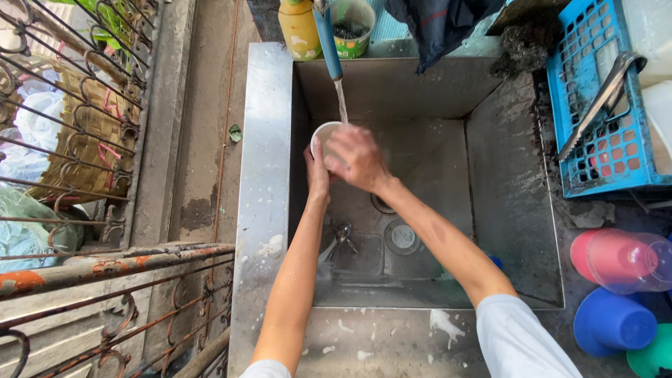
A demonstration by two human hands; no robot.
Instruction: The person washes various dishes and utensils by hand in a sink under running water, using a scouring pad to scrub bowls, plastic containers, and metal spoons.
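Observation:
I hold a small white cup (324, 133) under running water from a blue tap (327, 40), over a steel sink (490, 175). My left hand (316, 175) grips the cup from below and behind. My right hand (357, 157) covers its mouth, fingers reaching into or over the cup. The water stream (341, 101) falls onto the cup's rim. Most of the cup is hidden by my right hand.
Spoons (341, 236) lie on the sink floor near the drain (402, 236). A blue basket (602, 112) with metal tongs (602, 98) stands at the right. Pink (616, 259), blue (612, 322) and green (651, 357) cups lie lower right. A yellow bottle (299, 28) and green tub (352, 26) sit behind the tap.

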